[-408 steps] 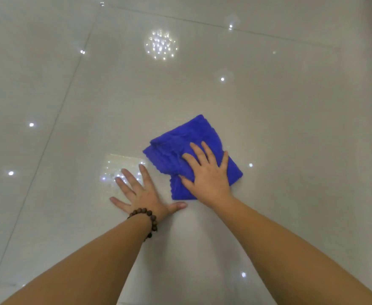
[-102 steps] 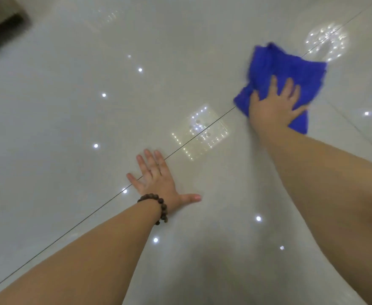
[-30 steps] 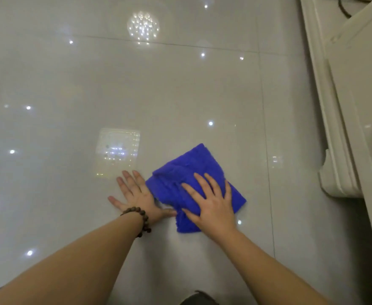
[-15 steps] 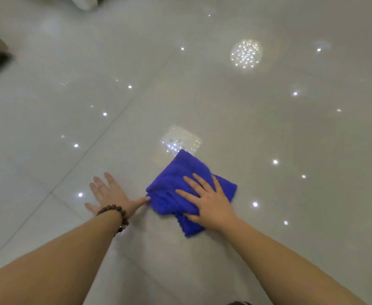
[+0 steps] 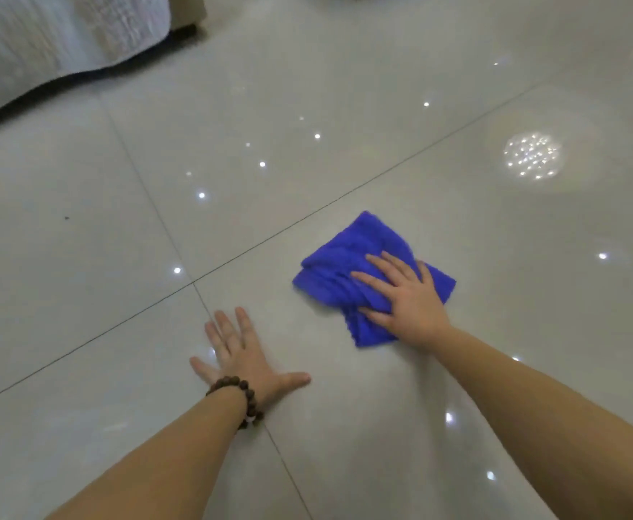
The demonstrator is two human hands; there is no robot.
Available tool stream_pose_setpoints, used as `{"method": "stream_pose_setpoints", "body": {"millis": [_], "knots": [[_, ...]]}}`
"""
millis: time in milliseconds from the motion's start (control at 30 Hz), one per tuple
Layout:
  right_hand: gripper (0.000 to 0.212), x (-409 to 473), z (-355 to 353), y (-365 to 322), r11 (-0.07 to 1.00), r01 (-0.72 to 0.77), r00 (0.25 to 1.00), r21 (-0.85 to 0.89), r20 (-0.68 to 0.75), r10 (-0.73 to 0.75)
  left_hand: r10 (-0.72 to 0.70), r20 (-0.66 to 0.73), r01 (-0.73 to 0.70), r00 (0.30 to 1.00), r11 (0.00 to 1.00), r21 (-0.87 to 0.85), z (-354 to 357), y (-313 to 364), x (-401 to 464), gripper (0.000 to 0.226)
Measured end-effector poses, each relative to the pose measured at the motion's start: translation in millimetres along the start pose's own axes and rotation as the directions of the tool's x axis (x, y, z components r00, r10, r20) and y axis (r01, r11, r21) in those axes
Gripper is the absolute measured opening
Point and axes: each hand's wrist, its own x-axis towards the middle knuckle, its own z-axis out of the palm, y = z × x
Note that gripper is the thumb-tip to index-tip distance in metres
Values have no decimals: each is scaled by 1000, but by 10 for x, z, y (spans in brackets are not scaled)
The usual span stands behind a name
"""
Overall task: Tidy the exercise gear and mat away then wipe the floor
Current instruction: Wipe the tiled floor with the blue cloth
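Our right hand point(image 5: 408, 298) flat on cloth point(image 5: 348, 264), fingers point(image 5: 382, 262) straight, slightly spread, pressing not gripping: wide contact keeps cloth moving with palm. Cloth bunched under palm, rest sticking out ahead and left of fingers, lying on floor point(image 5: 345, 106). Our left hand point(image 5: 247, 354) flat on bare tile, fingers point(image 5: 228, 332) apart, thumb out toward cloth, well apart from it: we judge it props our weight. Bracelet point(image 5: 245, 395) at wrist. Bed point(image 5: 52, 35) far ahead-left. No gear or mat visible; wiping under way.
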Motion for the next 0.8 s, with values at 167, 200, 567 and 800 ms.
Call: {"method": "stream_pose_setpoints", "body": {"millis": [167,200,567,800], "knots": [[63,827,-230,206,500,-831,512,246,-15,859,-15,58,15,998,1000,2,-14,11,43,158],[63,1001,-211,-24,458,-853,476,251,10,879,-16,62,17,998,1000,-4,-10,16,47,157],[62,603,14,-782,971,-233,973,60,21,232,-14,42,15,999,1000,-13,0,3,59,157],[63,-461,95,-907,853,-513,854,99,-46,519,-17,14,17,1000,1000,7,-16,18,14,157]]}}
